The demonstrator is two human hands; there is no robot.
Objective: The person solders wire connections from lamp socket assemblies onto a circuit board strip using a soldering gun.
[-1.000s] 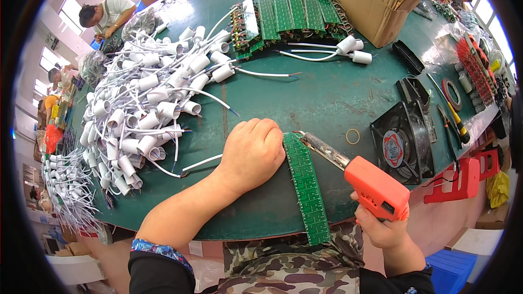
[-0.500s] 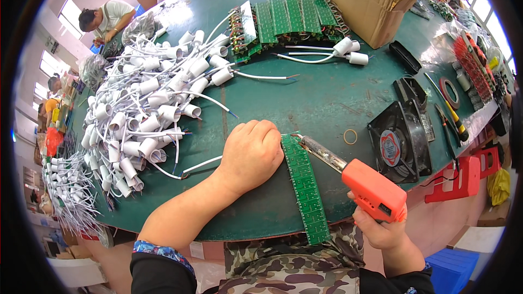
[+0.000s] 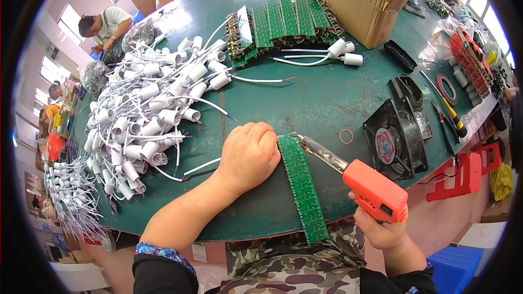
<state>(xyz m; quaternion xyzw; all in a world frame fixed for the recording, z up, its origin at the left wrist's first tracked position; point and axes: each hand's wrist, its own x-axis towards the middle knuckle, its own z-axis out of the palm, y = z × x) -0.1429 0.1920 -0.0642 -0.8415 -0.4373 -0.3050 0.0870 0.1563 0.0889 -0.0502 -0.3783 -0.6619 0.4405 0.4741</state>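
My right hand (image 3: 381, 228) grips the handle of an orange-red soldering gun (image 3: 376, 190). Its metal barrel reaches up and left, the tip at the top end of a long green circuit board strip (image 3: 303, 190). The strip lies on the table, its near end at the table edge by my lap. My left hand (image 3: 250, 152) is closed beside the strip's top end, back of the hand up; its fingertips and what they hold are hidden. A white cable (image 3: 202, 167) runs from the left toward my left wrist and disappears under it.
White lamp holders with cables (image 3: 150, 122) are heaped on the left. Stacked green boards (image 3: 286, 19) and a cardboard box (image 3: 365, 5) stand at the back. To the right lie a black fan (image 3: 395, 141), a screwdriver (image 3: 455, 117), pliers and tape. Other people work farther off.
The view has shifted slightly. Both hands, the soldering gun and the board strip keep nearly the same positions relative to each other.
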